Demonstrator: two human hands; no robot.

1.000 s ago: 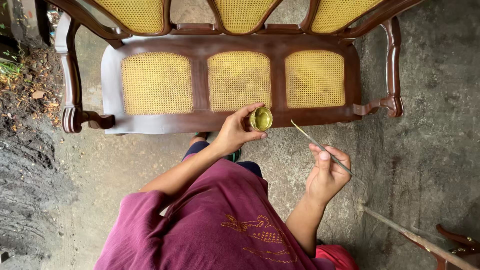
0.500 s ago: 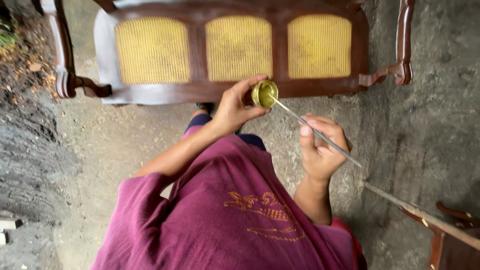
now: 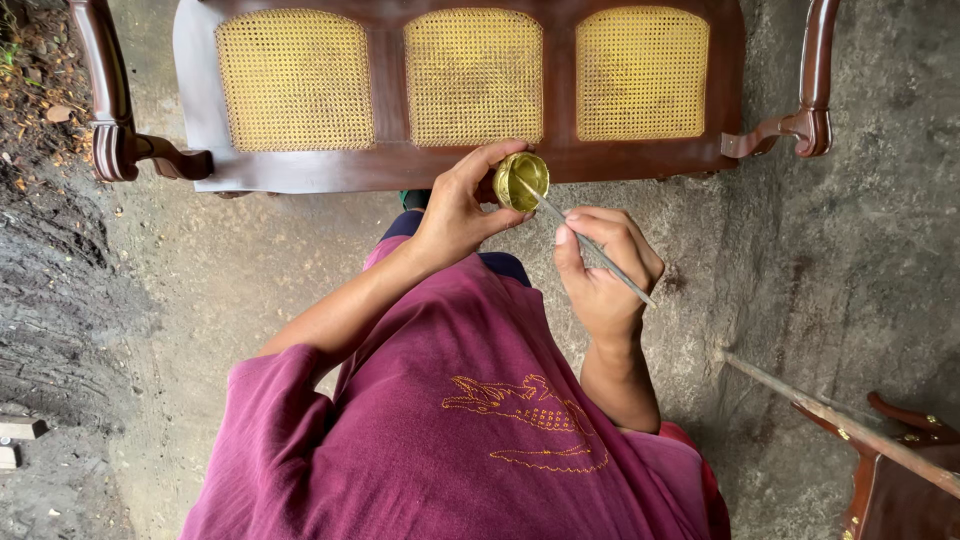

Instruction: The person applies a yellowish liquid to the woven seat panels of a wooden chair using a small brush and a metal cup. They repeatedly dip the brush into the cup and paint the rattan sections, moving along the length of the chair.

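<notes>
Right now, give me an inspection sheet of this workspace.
Surface: bare grey concrete floor, dirt at its left edge.
Job's things: small brass-coloured tin, open; thin brush with its tip in the tin.
Clutter: long rod lying at lower right.
Hands: left hand holds the tin; right hand holds the brush.
Cables: nothing seen.
Surroundings: dark wooden bench with three woven cane panels; part of another wooden piece at lower right.

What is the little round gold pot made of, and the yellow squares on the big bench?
The small round gold pot, held in the left hand, looks like shiny metal, perhaps brass: its rim glints. The yellow square panels look like woven cane, with a fine mesh showing. The dark brown bench frame seems glossy varnished wood.
</notes>
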